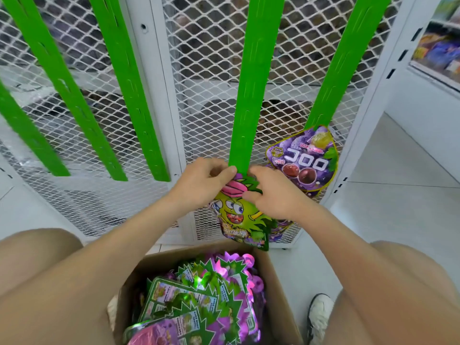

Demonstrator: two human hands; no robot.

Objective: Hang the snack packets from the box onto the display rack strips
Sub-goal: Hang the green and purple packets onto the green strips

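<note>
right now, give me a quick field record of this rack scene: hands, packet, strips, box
left hand: pinching top of cartoon packet
right hand: gripping the same packet top
held packet position: at bottom end of centre green strip
already hung: purple grape packet on right green strip
left strips: no packets visible
cardboard box: open, many packets inside

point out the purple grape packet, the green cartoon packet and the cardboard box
purple grape packet [305,158]: head view, middle of its printed front
green cartoon packet [236,212]: head view, on the cartoon face
cardboard box [278,277]: head view, bare right wall
</note>
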